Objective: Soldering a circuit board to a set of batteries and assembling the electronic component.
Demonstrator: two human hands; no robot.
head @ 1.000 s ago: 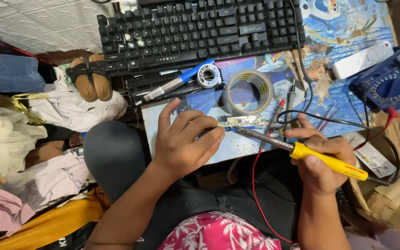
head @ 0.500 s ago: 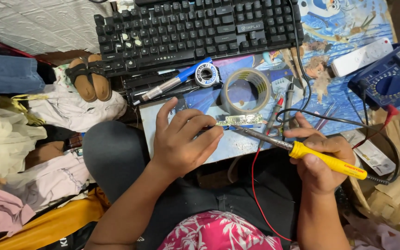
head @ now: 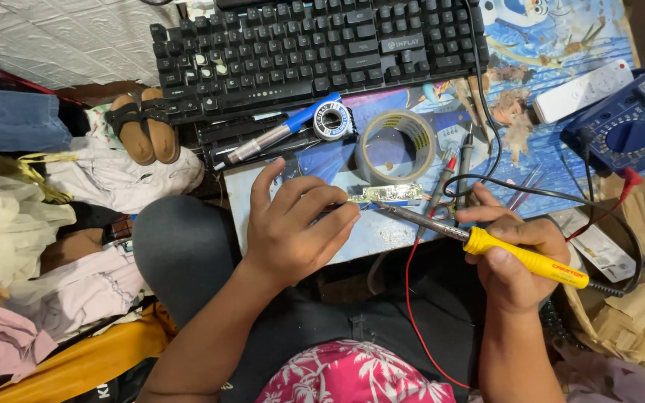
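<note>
My left hand (head: 293, 231) rests on a low picture-covered table (head: 546, 89), its fingertips pinching the left end of a small pale circuit board (head: 390, 194). My right hand (head: 513, 261) grips the yellow handle of a soldering iron (head: 524, 260). The iron's metal tip points left and meets the board's lower edge. Red and black test probes (head: 449, 179) lie just right of the board, and a red wire (head: 412, 298) trails down over my lap.
A roll of clear tape (head: 396, 145), a solder spool (head: 331, 121) and a blue-handled tool (head: 278, 136) lie below a black keyboard (head: 315, 52). A blue multimeter (head: 632, 123) and a white remote (head: 582, 91) sit at the right. Sandals (head: 143, 127) and heaped clothes (head: 9, 224) lie at the left.
Both hands hold nearly the same pose. The iron's tip stays at the board with only a slight shift.
</note>
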